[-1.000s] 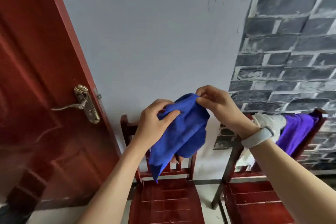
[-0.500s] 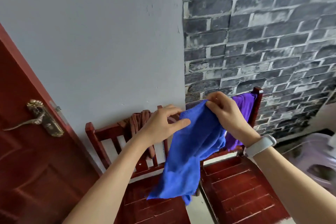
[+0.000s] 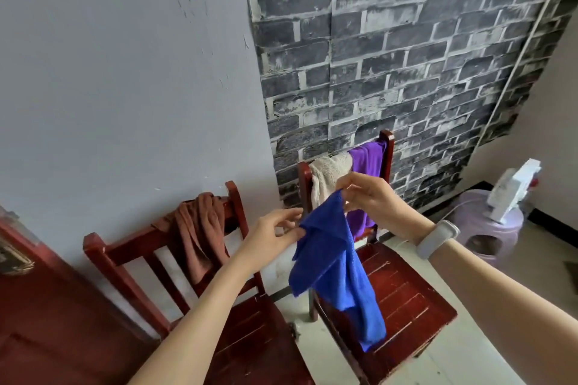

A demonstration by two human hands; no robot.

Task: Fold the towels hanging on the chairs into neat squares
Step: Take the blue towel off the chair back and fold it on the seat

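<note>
Blue towel (image 3: 336, 272) shaken out from bunch, hung long between chairs. Right hand (image 3: 367, 195) pinched top corner; left hand (image 3: 275, 236) pinched edge lower. Folding not begun; brown towel (image 3: 200, 237), purple towel (image 3: 367, 166) waited on chairs.

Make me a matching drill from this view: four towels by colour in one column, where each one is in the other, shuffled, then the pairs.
Column 1:
1. blue towel
2. brown towel
3. cream towel
4. purple towel

Column 2:
A. left side of the right chair's backrest
B. held in both hands
C. draped on the left chair's backrest
D. right side of the right chair's backrest

Pairs: 1-B, 2-C, 3-A, 4-D
</note>
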